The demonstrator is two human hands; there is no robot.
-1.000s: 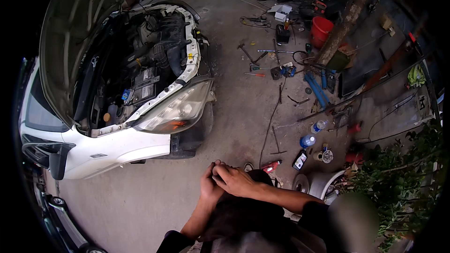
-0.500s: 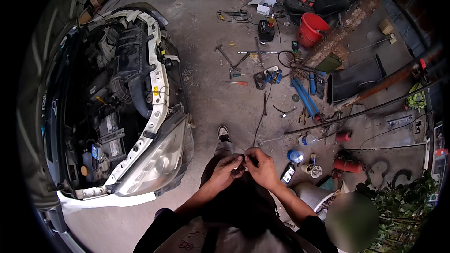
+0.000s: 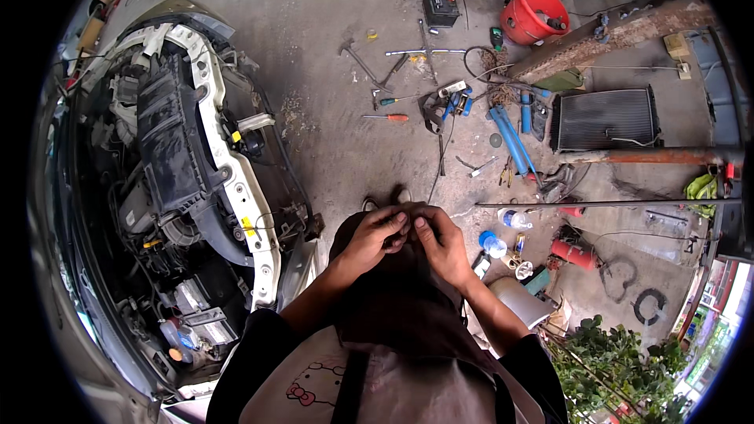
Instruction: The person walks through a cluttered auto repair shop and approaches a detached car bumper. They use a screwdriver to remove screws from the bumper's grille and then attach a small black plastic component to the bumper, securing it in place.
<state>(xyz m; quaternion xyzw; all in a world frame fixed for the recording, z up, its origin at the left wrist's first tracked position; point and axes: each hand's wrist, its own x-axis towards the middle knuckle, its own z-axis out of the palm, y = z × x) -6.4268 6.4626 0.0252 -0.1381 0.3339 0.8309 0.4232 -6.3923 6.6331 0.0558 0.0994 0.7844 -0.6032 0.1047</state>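
My left hand (image 3: 377,237) and my right hand (image 3: 442,245) meet in front of my body, with fingers curled and thumbs pressed inward. Whatever lies between the fingertips is too dark and small to make out. Beyond them, a thin dark cord (image 3: 442,159) runs along the floor toward my hands; whether it reaches them I cannot tell. To the left stands a car front with its engine bay (image 3: 169,149) exposed and a white crossmember (image 3: 250,224) along it.
Tools lie ahead on the concrete: a hammer (image 3: 361,64), a screwdriver (image 3: 386,118), a long bar (image 3: 424,53). Rightward are a black battery (image 3: 441,9), red bucket (image 3: 534,14), blue cylinder (image 3: 509,140), radiator (image 3: 605,118), water bottle (image 3: 492,244), red extinguisher (image 3: 573,253) and leafy plant (image 3: 620,373).
The view has shifted, and the car's headlight is mostly out of sight. Both shoes now show just beyond my hands, where one stood ahead before. My hands stay together, fingers still curled.
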